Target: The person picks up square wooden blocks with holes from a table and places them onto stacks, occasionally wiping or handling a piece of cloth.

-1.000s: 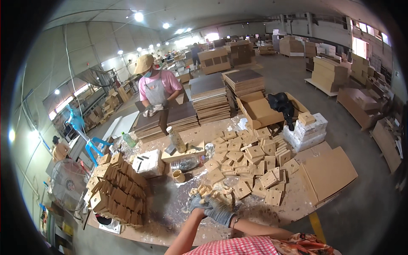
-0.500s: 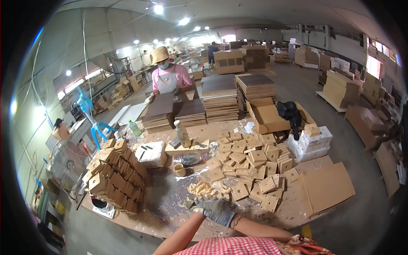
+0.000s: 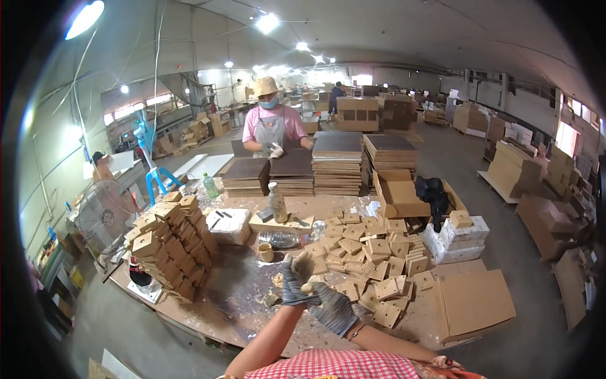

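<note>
Both of my hands wear grey striped knit gloves and meet above the near middle of the table. My left hand [image 3: 295, 279] is raised with its fingers stretched upward and nothing in them. Against its wrist lies my right hand [image 3: 332, 309], thumb bent, its fingers closed at the cuff of the left glove; their tips are partly hidden. A dirty lump [image 3: 271, 299], its kind unclear, lies left of my hands. Beyond them spreads a loose heap of drilled wooden blocks [image 3: 377, 246]. Some yellowish crumpled material shows partly behind my left hand.
A tall stack of wooden blocks [image 3: 170, 243] stands left. Around the middle are an open pot [image 3: 265, 252], a lying plastic bottle [image 3: 279, 239] and a standing bottle [image 3: 276, 205]. Cartons [image 3: 476, 303] edge the right. A co-worker [image 3: 273, 123] stands behind stacked dark boards [image 3: 338, 164].
My left hand has risen, its fingers now pointing up; before, both hands were clasped low together. The view has tilted upward. The co-worker's hands have moved over the boards.
</note>
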Demonstrator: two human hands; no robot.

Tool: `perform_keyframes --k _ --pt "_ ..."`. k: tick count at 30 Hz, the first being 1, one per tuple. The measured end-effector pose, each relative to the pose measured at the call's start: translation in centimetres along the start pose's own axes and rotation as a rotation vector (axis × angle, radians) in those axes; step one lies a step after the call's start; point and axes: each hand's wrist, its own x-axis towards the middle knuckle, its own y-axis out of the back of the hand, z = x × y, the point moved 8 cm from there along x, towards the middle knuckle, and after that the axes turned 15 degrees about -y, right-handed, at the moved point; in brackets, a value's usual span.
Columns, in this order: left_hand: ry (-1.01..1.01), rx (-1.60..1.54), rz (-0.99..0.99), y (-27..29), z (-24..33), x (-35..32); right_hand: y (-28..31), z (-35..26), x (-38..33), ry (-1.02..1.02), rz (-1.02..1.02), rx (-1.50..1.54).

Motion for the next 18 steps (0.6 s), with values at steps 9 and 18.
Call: perform_keyframes --k 9,18 --pt "-0.244 -0.085 0.114 -2.7 5.9 0.0 -3.7 7.0 2.0 -0.469 -0.141 -0.304" --pt "-0.343 0.188 0.312 3.9 9.2 -0.8 -7.5 0.0 -1.1 -0.185 -0.419 -0.455"
